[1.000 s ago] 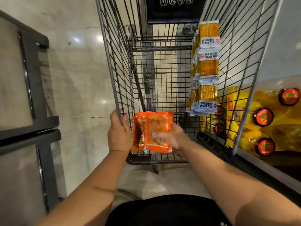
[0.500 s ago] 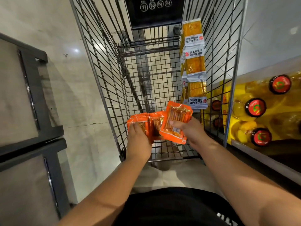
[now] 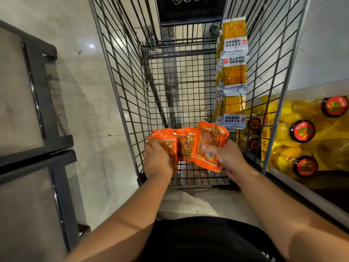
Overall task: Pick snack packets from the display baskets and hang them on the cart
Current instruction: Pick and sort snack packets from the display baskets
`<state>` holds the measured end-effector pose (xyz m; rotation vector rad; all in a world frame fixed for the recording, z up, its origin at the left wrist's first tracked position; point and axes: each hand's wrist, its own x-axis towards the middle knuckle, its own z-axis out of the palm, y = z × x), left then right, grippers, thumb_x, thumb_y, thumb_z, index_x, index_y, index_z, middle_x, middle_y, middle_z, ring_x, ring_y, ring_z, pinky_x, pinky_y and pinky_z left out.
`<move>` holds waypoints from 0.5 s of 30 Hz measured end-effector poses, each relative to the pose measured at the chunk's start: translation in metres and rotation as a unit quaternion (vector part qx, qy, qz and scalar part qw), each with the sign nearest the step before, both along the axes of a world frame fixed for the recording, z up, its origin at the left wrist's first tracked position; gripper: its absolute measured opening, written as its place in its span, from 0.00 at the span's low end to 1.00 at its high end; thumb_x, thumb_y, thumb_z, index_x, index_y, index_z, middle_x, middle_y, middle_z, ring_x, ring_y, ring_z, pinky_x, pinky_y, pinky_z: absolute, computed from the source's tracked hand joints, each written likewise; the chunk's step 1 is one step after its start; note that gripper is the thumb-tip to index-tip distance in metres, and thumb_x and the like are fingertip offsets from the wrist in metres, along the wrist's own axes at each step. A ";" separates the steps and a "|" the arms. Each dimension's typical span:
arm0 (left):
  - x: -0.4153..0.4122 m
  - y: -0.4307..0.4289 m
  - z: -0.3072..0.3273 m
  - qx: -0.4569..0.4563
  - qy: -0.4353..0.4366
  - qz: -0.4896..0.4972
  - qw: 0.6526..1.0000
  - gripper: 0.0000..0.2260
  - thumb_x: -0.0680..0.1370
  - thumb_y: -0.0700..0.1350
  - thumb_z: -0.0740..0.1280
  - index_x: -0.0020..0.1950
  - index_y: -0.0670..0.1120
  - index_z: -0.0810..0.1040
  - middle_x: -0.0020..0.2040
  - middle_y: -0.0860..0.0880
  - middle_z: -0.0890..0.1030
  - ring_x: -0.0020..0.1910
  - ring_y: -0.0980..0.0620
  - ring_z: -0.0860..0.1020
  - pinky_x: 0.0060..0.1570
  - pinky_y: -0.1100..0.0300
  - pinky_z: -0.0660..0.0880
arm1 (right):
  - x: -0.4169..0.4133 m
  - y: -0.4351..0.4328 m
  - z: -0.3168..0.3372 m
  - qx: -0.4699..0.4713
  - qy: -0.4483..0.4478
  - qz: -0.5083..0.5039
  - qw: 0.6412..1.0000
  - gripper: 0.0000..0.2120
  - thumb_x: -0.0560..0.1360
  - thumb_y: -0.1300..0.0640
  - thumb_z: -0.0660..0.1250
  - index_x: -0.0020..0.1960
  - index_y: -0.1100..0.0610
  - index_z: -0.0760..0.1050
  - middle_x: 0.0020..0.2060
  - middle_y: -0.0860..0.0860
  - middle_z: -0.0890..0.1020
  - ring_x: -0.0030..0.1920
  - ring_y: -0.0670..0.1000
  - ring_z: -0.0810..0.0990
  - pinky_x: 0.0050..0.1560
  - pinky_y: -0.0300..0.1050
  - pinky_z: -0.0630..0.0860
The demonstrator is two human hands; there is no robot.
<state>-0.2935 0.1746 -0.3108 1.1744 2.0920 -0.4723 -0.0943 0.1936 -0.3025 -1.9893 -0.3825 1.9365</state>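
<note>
Done so far: a column of yellow packets hung on the inside of the right wall of the cart, apparently more than one layer deep.
In hand: orange packets, fanned out low over the near end of the cart, touching none of the yellow ones and not yet hung.
Left grip: left hand closed round the left part of the fan, with the thumb laid on the front face.
Right grip: right hand pinched on a single orange packet, raised a little and overlapping the others.
Step in hand: judged as peeling one packet off the bunch, ready for hanging; no hook or peg made out for it.
Left to do: judged as every orange packet, at least three and perhaps more hidden behind; left wall of the cart seen without packets.
Display baskets: not in view, so impossible to tell how much stock remained.
Nearby: capped bottles of yellow liquid just outside the right wall; a dark frame at the left.
Progress: judged as roughly midway.
</note>
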 end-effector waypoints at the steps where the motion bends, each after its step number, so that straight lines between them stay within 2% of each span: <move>1: 0.000 0.000 0.000 -0.001 -0.005 0.010 1.000 0.44 0.74 0.43 0.75 0.79 0.43 0.47 0.74 0.38 0.63 0.73 0.39 0.66 0.66 0.44 0.75 | 0.000 0.001 0.001 0.001 -0.002 0.007 1.000 0.17 0.70 0.59 0.79 0.56 0.47 0.79 0.49 0.49 0.87 0.46 0.50 0.87 0.52 0.52 0.83; 6: 0.000 0.004 -0.006 -0.006 -0.022 0.060 0.998 0.48 0.75 0.45 0.75 0.82 0.42 0.45 0.75 0.38 0.63 0.73 0.38 0.66 0.69 0.45 0.70 | 0.003 0.001 0.003 0.011 -0.003 0.021 1.000 0.19 0.70 0.59 0.79 0.58 0.47 0.79 0.50 0.49 0.87 0.45 0.48 0.87 0.48 0.48 0.82; 10: 0.006 0.002 -0.010 0.002 -0.025 0.108 0.994 0.49 0.74 0.46 0.76 0.82 0.41 0.44 0.77 0.37 0.60 0.75 0.37 0.64 0.72 0.43 0.67 | 0.006 -0.003 0.001 0.005 -0.014 0.012 1.000 0.21 0.70 0.60 0.79 0.61 0.49 0.79 0.52 0.49 0.86 0.50 0.51 0.86 0.55 0.54 0.82; 12: 0.009 0.003 -0.012 0.001 -0.023 0.104 0.994 0.48 0.74 0.46 0.75 0.82 0.43 0.44 0.78 0.38 0.59 0.75 0.37 0.63 0.72 0.41 0.67 | 0.006 -0.005 -0.002 0.000 -0.019 0.009 1.000 0.24 0.69 0.60 0.79 0.63 0.51 0.78 0.52 0.49 0.86 0.51 0.52 0.86 0.57 0.57 0.81; 15: 0.012 0.003 -0.013 -0.008 -0.021 0.074 0.997 0.42 0.76 0.47 0.73 0.79 0.50 0.46 0.76 0.37 0.60 0.74 0.36 0.64 0.68 0.38 0.69 | 0.006 -0.006 -0.004 -0.006 -0.021 0.018 1.000 0.25 0.68 0.59 0.80 0.63 0.50 0.79 0.52 0.49 0.87 0.52 0.51 0.86 0.59 0.59 0.80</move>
